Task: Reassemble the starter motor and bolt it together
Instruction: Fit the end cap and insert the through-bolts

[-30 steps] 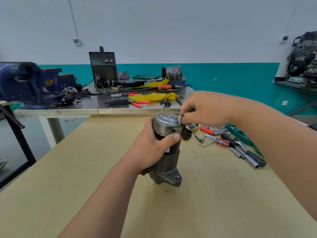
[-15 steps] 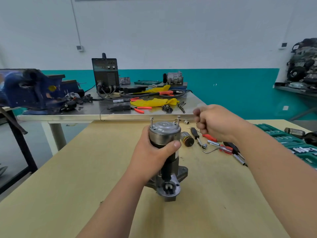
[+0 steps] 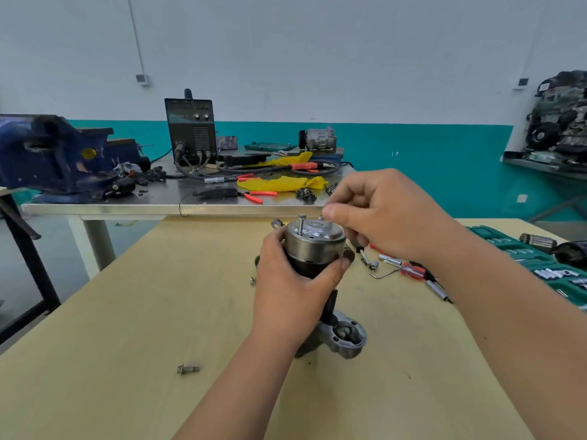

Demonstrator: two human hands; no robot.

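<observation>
The starter motor [image 3: 313,247] stands upright on the wooden table [image 3: 127,328], its silver end cap on top and its cast nose housing [image 3: 347,342] at the bottom. My left hand [image 3: 292,290] grips the dark body just under the cap. One through bolt [image 3: 301,224] sticks up from the cap's left side. My right hand [image 3: 381,217] hovers over the cap's right edge. Its thumb and curled fingers pinch at the second through bolt, which they hide.
A loose bolt [image 3: 188,369] lies on the table at the near left, and a small screw [image 3: 252,282] beside the motor. Right of the motor are sockets [image 3: 373,265], a red-handled screwdriver [image 3: 413,270] and a green socket case [image 3: 524,258]. Behind, a metal bench carries a blue vise [image 3: 47,154] and a welder [image 3: 190,131].
My right hand came back from the right onto the right side of the cap. The motor has turned in my left hand, so the nose housing faces right.
</observation>
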